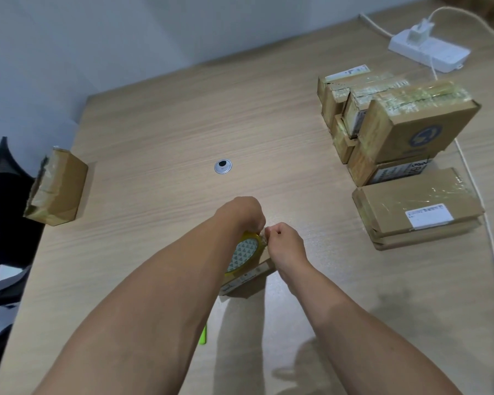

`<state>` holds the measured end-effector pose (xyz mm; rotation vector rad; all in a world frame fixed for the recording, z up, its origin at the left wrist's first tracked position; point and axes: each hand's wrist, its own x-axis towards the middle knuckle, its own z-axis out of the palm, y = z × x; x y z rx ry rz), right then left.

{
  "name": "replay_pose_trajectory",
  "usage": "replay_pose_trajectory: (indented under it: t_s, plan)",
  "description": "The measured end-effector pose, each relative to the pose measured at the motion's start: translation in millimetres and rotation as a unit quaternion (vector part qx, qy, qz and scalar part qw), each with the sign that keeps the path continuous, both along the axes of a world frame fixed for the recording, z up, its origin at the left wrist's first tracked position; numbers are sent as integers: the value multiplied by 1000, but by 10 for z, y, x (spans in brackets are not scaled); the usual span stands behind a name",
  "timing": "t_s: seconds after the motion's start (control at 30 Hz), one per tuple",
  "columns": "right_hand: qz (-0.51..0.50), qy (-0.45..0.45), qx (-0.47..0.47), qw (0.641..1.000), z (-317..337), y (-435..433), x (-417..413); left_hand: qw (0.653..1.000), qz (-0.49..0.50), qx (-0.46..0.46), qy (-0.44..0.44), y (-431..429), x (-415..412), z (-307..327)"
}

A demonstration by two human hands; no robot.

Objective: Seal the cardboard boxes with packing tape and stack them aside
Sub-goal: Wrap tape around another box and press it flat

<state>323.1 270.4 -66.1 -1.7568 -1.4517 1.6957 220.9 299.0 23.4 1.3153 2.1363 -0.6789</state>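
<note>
Left hand (241, 213): curled down over the far rim of the tape roll (244, 252), grasping it; its fingertips are hidden behind the knuckles. Right hand (285, 245): clenched, thumb and forefinger pinching at the roll's right rim. Whether a loose tape end lies between them is too small to tell.

The roll stands tilted on edge on a small cardboard box (250, 280) near the front middle of the table (154, 138). Its tape is yellowish and translucent, and its round face is patterned with pale triangles. The box is mostly covered by the roll and wrists; only a brown side with a printed strip shows. A green object (203, 334) peeks from beneath the left forearm, otherwise hidden.

Right of the hands, well apart: flat boxes (417, 212) stacked and taped, with a white label on top. Behind them is a pile of taped boxes (397, 124), slightly blurred. At the table's left edge sits a lone box (57, 189) with crumpled tape. Far right corner: white power strip (428, 51), its cable cut off by the frame.
</note>
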Motion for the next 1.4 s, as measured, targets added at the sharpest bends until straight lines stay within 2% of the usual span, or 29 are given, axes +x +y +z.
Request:
replay_pose_trajectory:
  t_s: [0.17,0.27,0.33,0.4,0.53,0.77,0.87,1.03,1.1,1.2,1.4]
  plan:
    - [27,-50,43,997,-20,-23,-9,999,25,40,-25,-29,28,2]
    - [56,-104,185,976,-13,-54,35,998,26,45,-26,-56,43,-9]
    - [112,-103,260,954,7,-93,33,998,23,55,-34,-62,44,-19]
    - [137,-79,241,958,29,-146,15,995,34,80,-44,-79,38,8]
    - [108,-66,187,974,52,-186,24,990,65,109,-59,-108,37,75]
    - [94,-81,181,976,79,-217,-13,971,112,168,-127,-314,-41,157]
    - [61,-63,186,979,58,-209,-7,948,162,196,-194,-503,-177,168]
    - [35,-26,193,980,21,-281,-43,856,238,235,-393,-941,-450,133]
    - [34,-30,217,975,12,-319,-52,834,240,258,-424,-1072,-510,91]
    - [73,-35,239,967,29,-320,-66,850,216,273,-395,-1149,-583,53]
    - [104,-52,262,958,36,-285,-51,921,126,239,-282,-1156,-814,96]
